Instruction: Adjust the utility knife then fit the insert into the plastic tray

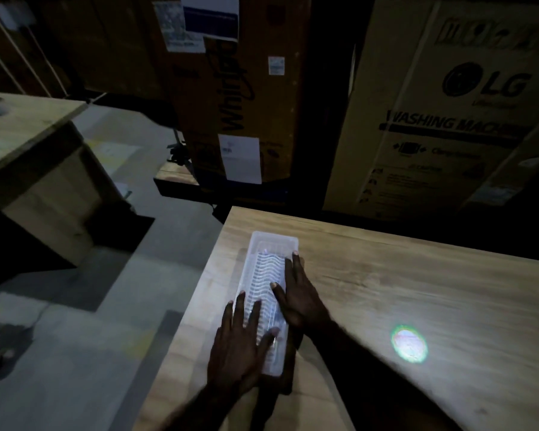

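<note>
1. Pressing the insert (263, 281) down into the tray (273, 241) — that looks like the step in hand. No knife is visible, so my guess is the adjusting part is over; can't confirm.
2. Tray: clear plastic, long and narrow, lying near the left edge of the desk (402, 275), long axis running away from the person. Its near end sits over something dark I can't identify.
3. Insert: ribbed, wavy grid lying inside the tray along most of its length. Lighting is poor, so I can't tell whether it's fully seated or riding high at one side.
4. Left hand (243, 340): flat, fingers spread, palm down on the near part of the insert. Not gripping anything.
5. Right hand (299, 293): also flat and open, fingers laid along the tray's right rim and the insert's right edge, thumb on the ribs. Not gripping either.
6. Next move, as I judge it: even downward pressure along both long edges, working toward the far end, then check the insert sits level under the rim.
7. Risk: the tray is close to the desk edge, and uneven pressure could skate it sideways.
8. Bright light spot on the desk to the right, well apart from the tray.
</note>
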Motion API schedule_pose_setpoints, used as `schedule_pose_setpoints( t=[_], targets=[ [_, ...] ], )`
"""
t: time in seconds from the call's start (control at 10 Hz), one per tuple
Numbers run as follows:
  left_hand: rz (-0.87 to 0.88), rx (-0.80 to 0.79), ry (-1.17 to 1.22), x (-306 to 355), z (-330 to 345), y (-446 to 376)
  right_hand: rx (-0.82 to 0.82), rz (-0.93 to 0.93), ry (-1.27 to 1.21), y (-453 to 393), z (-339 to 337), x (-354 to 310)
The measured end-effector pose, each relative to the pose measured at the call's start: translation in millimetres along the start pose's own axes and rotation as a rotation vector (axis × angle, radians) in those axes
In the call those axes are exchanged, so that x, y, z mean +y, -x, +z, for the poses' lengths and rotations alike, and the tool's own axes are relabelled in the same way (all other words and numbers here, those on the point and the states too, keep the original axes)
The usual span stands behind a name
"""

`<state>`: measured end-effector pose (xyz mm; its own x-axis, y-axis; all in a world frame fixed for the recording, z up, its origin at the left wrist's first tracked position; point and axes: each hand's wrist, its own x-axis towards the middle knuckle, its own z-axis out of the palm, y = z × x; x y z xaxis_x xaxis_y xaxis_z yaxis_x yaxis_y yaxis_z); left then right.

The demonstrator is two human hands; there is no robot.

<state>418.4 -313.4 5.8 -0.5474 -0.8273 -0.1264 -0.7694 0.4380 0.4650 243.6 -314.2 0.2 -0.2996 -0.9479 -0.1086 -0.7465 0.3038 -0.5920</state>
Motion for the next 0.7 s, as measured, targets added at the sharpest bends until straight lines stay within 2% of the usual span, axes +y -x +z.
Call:
schedule_pose_setpoints(
  t=[0.1,0.2,0.3,0.4,0.6,0.7],
  targets=[
    [0.03,-0.065,0.265,-17,-14,-10,0.043,-0.008,-0.126,4,3,-1],
    [0.114,-0.211,0.376,-31,-29,-15,0.031,-0.015,0.025,3,0,7],
    [0.154,-0.301,0.33,-35,-41,-19,0.025,0.015,0.167,5,-3,9],
    [0.161,-0.331,0.281,-24,-56,-22,-0.019,0.04,0.208,5,-3,7],
    [0.184,-0.313,0.077,2,-74,-22,-0.064,0.054,0.145,7,-22,1],
    [0.164,-0.234,-0.057,4,-72,-30,-0.058,0.047,0.111,15,-30,-5]
  ],
)
